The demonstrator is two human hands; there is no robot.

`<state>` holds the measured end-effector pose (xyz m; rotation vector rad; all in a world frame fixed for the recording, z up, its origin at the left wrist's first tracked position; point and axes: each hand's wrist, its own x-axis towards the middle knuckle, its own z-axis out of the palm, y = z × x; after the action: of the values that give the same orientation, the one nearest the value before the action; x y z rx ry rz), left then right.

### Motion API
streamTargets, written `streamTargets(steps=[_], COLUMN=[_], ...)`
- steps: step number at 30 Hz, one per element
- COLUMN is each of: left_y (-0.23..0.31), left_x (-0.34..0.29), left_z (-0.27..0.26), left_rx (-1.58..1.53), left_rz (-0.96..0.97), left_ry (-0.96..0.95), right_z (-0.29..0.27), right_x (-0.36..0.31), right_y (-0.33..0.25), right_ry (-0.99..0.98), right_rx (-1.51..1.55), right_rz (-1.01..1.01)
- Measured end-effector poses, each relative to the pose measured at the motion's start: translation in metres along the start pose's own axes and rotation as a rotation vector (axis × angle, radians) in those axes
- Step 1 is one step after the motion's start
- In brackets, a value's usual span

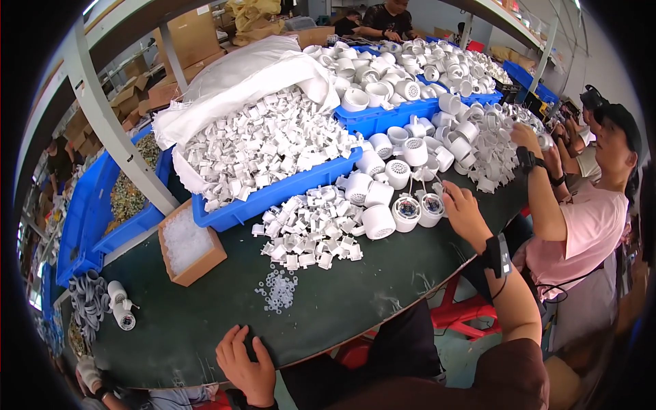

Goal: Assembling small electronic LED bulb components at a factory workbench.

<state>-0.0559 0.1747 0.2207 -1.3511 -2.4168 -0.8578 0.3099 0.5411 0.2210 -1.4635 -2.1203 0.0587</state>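
Observation:
My right hand point(466, 213) is at the right side of a white round housing point(431, 209) with a circuit board showing in its open end. Its fingers are bent together beside the rim and a thin wire; what they pinch is hidden. A second such housing point(406, 210) stands close on the left, also with a board inside. My left hand point(247, 367) rests at the table's front edge, fingers apart, holding nothing. Small translucent rings point(277, 292) lie in a loose heap beyond it. Behind them is a pile of small white plastic brackets point(311, 229).
Blue bins point(273, 188) hold more brackets and white cups. A carton point(198, 263) of clear small parts stands left, near grey cable coils point(89, 301) and a white assembled unit point(121, 307). A co-worker in pink point(581, 225) sits right; a gloved hand point(89, 372) shows lower left.

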Motion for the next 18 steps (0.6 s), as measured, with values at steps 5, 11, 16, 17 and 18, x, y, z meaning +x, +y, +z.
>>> streamTargets(steps=[5,11,16,17,18], left_y=[-0.005,0.002,0.004,0.006,0.008], left_x=[-0.003,-0.004,-0.006,-0.004,-0.006], left_z=[-0.001,-0.003,-0.006,-0.006,-0.006], left_rx=[0.014,-0.030,-0.091,-0.149,-0.140], left_rz=[0.000,0.006,-0.014,-0.021,-0.029], left_ry=[-0.007,0.003,0.004,-0.002,0.003], right_z=[-0.039,-0.046,-0.053,-0.051,-0.053], right_x=[-0.015,-0.040,-0.066,-0.074,-0.075], right_y=[-0.036,-0.025,-0.052,-0.046,-0.055], right_ry=[-0.319,-0.309,-0.237,-0.129,-0.138], right_rx=[0.498,0.516,0.500,0.674,0.681], right_rz=[0.233,0.083,0.261,0.291,0.285])
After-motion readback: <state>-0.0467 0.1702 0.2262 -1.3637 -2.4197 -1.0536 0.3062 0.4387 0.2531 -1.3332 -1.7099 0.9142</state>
